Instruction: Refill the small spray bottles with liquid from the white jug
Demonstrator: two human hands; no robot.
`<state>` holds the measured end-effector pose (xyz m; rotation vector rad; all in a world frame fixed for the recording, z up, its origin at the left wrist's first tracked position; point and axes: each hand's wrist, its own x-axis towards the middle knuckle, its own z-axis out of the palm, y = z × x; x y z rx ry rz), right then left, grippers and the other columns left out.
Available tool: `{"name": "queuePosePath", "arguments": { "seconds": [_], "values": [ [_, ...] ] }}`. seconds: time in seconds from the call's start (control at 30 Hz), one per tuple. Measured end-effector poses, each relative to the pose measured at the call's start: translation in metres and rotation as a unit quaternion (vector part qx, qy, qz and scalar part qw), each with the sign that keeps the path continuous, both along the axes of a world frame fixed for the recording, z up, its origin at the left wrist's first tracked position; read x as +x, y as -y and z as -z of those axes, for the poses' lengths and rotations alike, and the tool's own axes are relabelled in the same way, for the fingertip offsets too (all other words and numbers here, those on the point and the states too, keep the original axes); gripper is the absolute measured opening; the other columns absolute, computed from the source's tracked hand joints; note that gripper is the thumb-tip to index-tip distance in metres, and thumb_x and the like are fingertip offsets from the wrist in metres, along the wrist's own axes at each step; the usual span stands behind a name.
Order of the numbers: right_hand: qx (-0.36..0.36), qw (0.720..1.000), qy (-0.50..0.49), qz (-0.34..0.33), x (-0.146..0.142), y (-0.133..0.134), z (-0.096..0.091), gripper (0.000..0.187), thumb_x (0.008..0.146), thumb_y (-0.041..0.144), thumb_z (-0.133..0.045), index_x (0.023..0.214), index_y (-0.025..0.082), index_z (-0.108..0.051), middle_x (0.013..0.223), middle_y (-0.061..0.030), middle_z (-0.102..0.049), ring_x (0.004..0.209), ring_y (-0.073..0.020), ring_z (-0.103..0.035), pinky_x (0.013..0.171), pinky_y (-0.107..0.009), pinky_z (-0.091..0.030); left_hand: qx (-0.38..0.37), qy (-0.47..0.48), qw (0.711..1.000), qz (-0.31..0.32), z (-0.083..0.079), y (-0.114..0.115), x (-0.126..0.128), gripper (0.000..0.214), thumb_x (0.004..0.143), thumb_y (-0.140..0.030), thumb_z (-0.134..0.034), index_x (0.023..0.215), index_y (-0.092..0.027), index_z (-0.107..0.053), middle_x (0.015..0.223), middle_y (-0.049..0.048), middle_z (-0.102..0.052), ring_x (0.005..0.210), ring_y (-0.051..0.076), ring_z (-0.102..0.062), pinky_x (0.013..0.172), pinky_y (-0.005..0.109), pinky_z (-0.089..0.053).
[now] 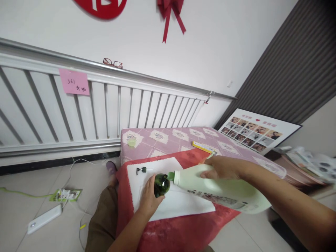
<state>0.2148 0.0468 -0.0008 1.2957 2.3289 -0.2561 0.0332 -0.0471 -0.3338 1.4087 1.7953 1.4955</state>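
Note:
My left hand (pixel 150 196) is wrapped around a dark green bottle (pixel 161 184) standing on a white cloth. In my right hand (pixel 219 167) is a large pale green jug (pixel 223 190), gripped by its handle and tipped almost level. Its green spout (pixel 171 176) meets the mouth of the dark bottle; whether liquid runs between them I cannot tell. A dark pump head (pixel 141 170) with a clear tube lies on the white cloth (pixel 183 199) behind the bottle. The pale green cap (pixel 132 142) sits near the table's far left corner.
Red cloth (pixel 168 234) and a purple patterned tablecloth (pixel 170 138) cover the table. A yellow-edged cutter-like tool (pixel 203 146) lies at the back. A radiator (pixel 105 108) runs along the wall. A power strip (pixel 65 195) with cables and a white device (pixel 44 219) lie on the floor at left.

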Motion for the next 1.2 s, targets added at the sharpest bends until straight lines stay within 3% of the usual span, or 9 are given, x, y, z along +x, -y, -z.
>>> {"name": "queuePosePath", "arguments": {
  "seconds": [1.2],
  "values": [
    [0.006,1.000,0.017,0.004,-0.0037,0.0037,-0.0025,0.051,0.073,0.063,-0.053,0.098,0.019,-0.064,0.102,-0.0113,-0.068,0.087,-0.0306,-0.064,0.069,-0.038,-0.045,-0.001,0.012,1.000,0.009,-0.0060,0.0038,-0.0017,0.094,0.062,-0.019,-0.073,0.144,-0.023,-0.026,0.146,0.0099,-0.039,0.136,0.027,-0.035,0.114,0.044,-0.028]
  ]
}}
